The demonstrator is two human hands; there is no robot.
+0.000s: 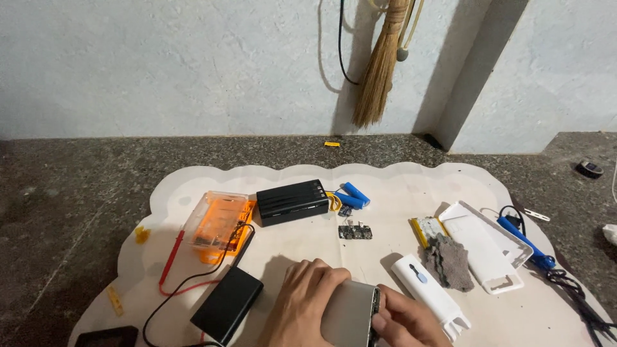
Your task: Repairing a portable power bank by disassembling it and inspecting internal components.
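Note:
My left hand (302, 302) lies over the top and left side of a grey metal power-bank casing (350, 315) at the bottom centre. My right hand (405, 321) grips the casing's right edge, fingers at its dark open end. Both hands hold the casing just above the white mat (398, 186). A small black circuit board (355, 232) lies just beyond the hands. A white rounded tool case (429, 287) rests right beside my right hand.
On the mat: a black box (292, 201), blue cylindrical cells (353, 195), an orange clear-lidded case (218, 225), a black block (228, 304) with red and black leads, a white shell (485, 247), a grey rag (448, 260), a blue tool (526, 242). A broom (379, 64) hangs on the wall.

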